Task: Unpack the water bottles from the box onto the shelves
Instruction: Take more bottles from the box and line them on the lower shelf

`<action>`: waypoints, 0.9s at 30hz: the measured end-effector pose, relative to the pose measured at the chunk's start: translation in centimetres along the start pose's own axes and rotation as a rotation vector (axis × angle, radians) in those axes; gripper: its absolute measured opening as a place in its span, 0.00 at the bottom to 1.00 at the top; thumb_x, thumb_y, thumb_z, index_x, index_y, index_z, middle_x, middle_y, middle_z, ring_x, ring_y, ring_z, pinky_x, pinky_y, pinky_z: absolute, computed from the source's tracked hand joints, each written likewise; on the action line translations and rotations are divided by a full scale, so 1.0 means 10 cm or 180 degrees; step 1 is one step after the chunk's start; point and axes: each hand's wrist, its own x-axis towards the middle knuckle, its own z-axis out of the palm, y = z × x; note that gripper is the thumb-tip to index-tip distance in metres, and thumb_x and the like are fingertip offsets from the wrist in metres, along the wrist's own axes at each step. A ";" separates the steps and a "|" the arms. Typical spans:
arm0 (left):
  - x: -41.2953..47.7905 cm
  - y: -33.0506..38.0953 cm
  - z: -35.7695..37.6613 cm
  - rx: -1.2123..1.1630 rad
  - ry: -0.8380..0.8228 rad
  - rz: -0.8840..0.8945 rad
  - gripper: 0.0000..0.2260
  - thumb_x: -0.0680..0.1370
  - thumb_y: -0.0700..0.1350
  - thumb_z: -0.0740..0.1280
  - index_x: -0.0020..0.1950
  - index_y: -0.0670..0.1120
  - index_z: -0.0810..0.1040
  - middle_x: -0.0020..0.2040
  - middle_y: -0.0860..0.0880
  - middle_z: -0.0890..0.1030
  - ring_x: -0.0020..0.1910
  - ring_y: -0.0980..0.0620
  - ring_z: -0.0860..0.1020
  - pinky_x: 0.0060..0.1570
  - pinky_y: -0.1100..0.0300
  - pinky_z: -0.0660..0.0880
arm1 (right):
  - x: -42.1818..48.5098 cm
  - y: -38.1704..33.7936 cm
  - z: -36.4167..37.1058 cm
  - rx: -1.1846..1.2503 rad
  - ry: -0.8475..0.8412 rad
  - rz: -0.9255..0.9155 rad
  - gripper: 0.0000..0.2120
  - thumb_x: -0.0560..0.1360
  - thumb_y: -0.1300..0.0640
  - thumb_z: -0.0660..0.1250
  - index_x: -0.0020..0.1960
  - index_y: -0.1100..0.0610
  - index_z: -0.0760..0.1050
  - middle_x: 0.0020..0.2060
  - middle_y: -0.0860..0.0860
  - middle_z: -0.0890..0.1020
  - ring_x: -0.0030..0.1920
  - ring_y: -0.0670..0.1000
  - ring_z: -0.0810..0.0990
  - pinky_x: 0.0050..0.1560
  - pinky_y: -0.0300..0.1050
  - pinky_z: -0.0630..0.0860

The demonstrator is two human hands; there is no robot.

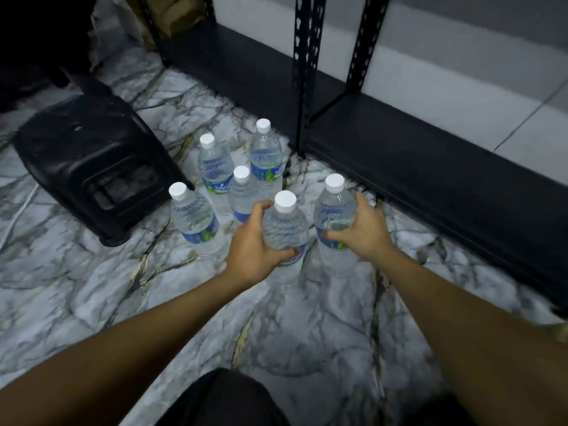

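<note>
Both bare forearms reach out from the bottom of the view over the grey-veined marble floor (92, 287), each ending on a bottle. His left hand (255, 241) is wrapped around the shoulder of a clear plastic water bottle with a white cap (285, 222), thumb on the near side; his right hand (361, 232) is closed around a second clear white-capped bottle (333, 207) just beside it. Both bottles stand upright, long axes vertical, and I cannot tell whether either has left the floor.

What the coming move turns on: the low black metal shelf (430, 167) lies ahead and to the right, so the right-hand bottle is the nearer one, and the shelf's perforated black upright post (302, 87) rises just beyond the cluster.

Four more clear bottles with blue-green labels (215, 167) stand close together behind and left of the held pair, beside a black plastic stool lying tipped on its side (92, 167).

No box shows anywhere. Upper shelves are cut off at the top, the bottle bases are blurred, and the dark shape at the bottom edge is hard to make out.
</note>
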 end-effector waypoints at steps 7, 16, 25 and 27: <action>0.50 0.87 -0.14 -0.0390 -0.0049 -0.0057 0.41 0.62 0.51 0.86 0.69 0.54 0.68 0.58 0.58 0.82 0.56 0.57 0.81 0.56 0.56 0.78 | 0.22 -0.39 -1.08 0.0140 0.0290 0.0053 0.35 0.62 0.53 0.86 0.63 0.55 0.72 0.51 0.44 0.80 0.51 0.46 0.79 0.41 0.30 0.70; 1.22 2.40 -0.82 -0.0650 0.0021 0.0456 0.38 0.55 0.54 0.85 0.60 0.60 0.72 0.53 0.60 0.84 0.52 0.58 0.83 0.55 0.47 0.81 | 0.13 -1.47 -2.47 0.0433 0.0909 -0.0268 0.34 0.60 0.48 0.86 0.61 0.51 0.75 0.51 0.42 0.84 0.51 0.43 0.84 0.50 0.40 0.80; 1.82 4.14 -1.34 -0.1260 0.0112 0.1407 0.35 0.59 0.46 0.86 0.61 0.53 0.74 0.54 0.56 0.85 0.50 0.57 0.85 0.55 0.48 0.82 | 0.17 -2.57 -3.79 0.0712 0.2157 -0.0696 0.30 0.62 0.45 0.83 0.58 0.48 0.74 0.50 0.41 0.83 0.50 0.43 0.83 0.54 0.47 0.81; 2.01 4.50 -1.41 -0.1402 0.0074 0.1577 0.35 0.59 0.46 0.86 0.62 0.53 0.74 0.54 0.55 0.84 0.50 0.57 0.85 0.54 0.50 0.83 | 0.29 -2.74 -4.09 0.0689 0.2355 -0.0730 0.32 0.60 0.42 0.82 0.59 0.49 0.76 0.51 0.43 0.84 0.50 0.45 0.84 0.55 0.50 0.82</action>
